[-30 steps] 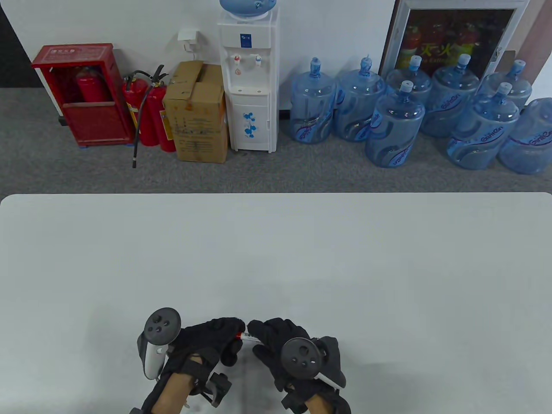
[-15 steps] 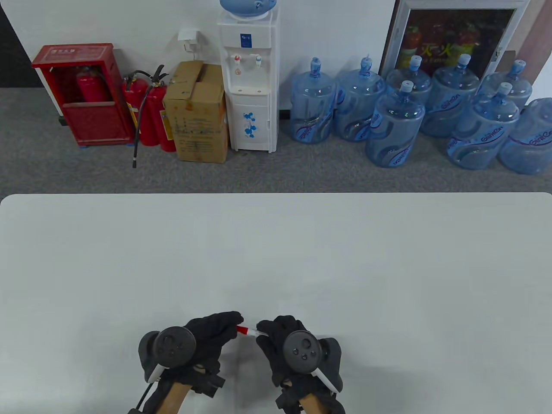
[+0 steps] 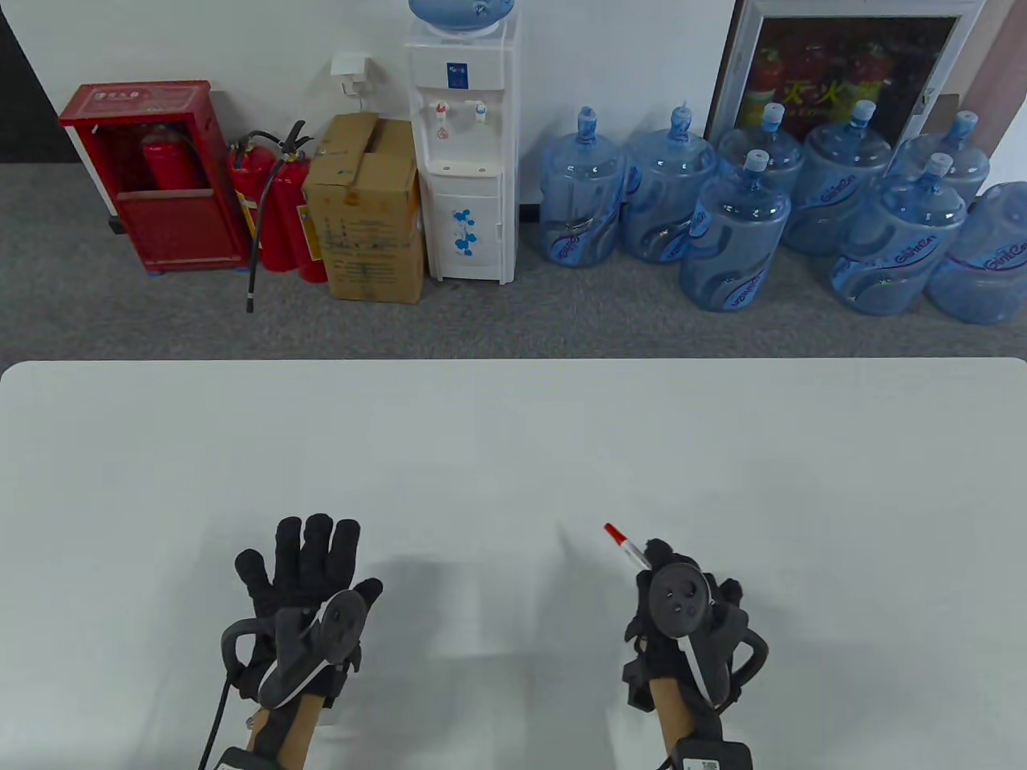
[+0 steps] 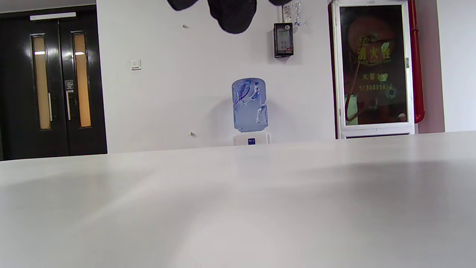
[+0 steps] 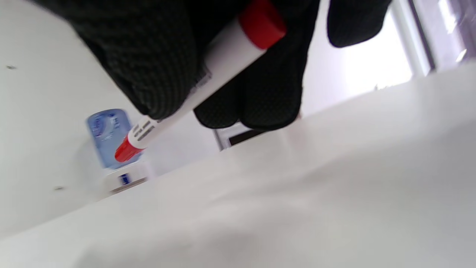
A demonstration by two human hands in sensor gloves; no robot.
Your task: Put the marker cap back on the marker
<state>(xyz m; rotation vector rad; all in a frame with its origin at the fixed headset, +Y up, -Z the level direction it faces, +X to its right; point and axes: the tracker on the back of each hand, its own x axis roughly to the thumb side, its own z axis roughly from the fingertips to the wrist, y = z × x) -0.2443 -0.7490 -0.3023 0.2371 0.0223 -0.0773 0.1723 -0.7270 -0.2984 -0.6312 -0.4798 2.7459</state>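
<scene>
My right hand (image 3: 654, 561) grips a white marker (image 3: 630, 552) at the near right of the table. The marker points up and to the left, and its red cap (image 3: 614, 533) sits on the far end. In the right wrist view the gloved fingers (image 5: 156, 63) wrap the marker's white body (image 5: 223, 59), with the red cap (image 5: 124, 149) at the far end and a red plug (image 5: 262, 24) at the near end, a little above the table. My left hand (image 3: 305, 553) lies open and empty, fingers spread flat, at the near left. Its fingertips (image 4: 232, 15) hang at the top of the left wrist view.
The white table (image 3: 513, 449) stretches ahead of both hands. Beyond its far edge stand a water dispenser (image 3: 461, 152), several blue water jugs (image 3: 726, 233), a cardboard box (image 3: 365, 208) and red fire extinguishers (image 3: 277, 212) on the floor.
The hands were together on the marker, the left at its red cap. Now they have moved apart: the left hand let go and opened flat, the right hand carried the capped marker to the right.
</scene>
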